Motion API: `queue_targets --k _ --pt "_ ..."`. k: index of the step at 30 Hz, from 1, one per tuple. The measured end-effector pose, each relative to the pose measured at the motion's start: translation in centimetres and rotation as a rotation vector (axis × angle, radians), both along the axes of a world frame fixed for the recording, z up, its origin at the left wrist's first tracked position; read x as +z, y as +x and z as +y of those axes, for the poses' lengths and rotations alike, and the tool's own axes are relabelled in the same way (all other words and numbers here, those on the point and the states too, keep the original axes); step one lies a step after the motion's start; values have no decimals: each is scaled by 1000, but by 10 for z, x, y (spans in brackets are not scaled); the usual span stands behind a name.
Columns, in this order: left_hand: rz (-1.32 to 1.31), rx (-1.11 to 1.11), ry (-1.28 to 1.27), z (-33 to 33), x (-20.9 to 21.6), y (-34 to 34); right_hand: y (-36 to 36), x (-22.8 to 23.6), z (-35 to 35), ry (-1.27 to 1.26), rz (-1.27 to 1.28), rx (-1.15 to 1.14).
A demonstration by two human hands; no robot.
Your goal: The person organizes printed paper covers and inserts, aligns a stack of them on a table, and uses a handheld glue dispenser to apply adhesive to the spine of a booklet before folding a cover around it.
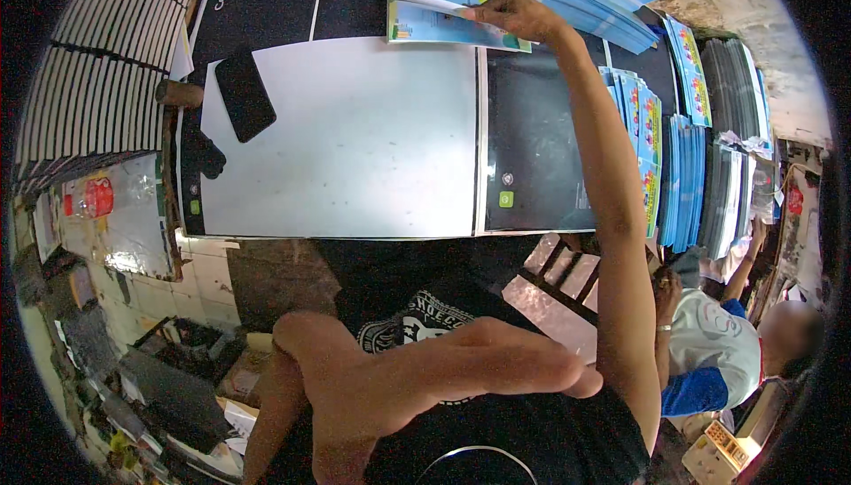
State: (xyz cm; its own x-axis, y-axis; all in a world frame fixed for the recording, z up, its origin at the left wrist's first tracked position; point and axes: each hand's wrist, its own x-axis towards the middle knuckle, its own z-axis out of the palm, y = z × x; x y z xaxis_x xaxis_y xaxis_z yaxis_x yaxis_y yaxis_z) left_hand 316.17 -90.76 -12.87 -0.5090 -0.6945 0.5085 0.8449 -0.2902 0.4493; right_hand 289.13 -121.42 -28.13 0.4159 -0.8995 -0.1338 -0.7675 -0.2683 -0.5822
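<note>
My right hand (519, 15) reaches to the far side of the worktable, its fingers closed on a narrow white strip (432, 3). Whether the strip is a loose tool or a turned-up paper edge, I cannot tell. Beneath it lies a light-blue printed sheet (425, 28) with colourful pictures. Close to the camera, my left hand (417, 374) is raised in front of my black shirt, fingers stretched toward the right. Nothing shows in it. A large blank white board (355, 144) covers the middle of the table, with a black phone (245, 95) on its left part.
Blue printed stacks (681, 183) line the table's right side, beside grey stacks (734, 86). Tall piles of thick bound blocks (97, 68) stand at left, near a brown cylinder (179, 94). A plastic bottle (93, 198) lies farther left. Another person (714, 343) is at the right.
</note>
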Motion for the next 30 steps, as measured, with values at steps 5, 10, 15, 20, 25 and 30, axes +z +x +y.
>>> queue_targets --k 5,10,15,20,25,30 --pt "12 -30 -105 -8 -5 8 1 -1 -1 8 -2 -13" --pt "-19 -36 -218 -9 -5 4 5 17 4 69 84 -11" --pt "13 18 -88 -1 -1 1 1 18 5 162 168 -26" --pt "-131 -127 -289 -14 -5 13 13 5 1 -56 42 7" --pt "-160 -99 -168 -4 -6 15 10 1 11 -97 84 -21" --pt "-236 225 -178 8 -7 19 26 -17 50 -475 141 -140"
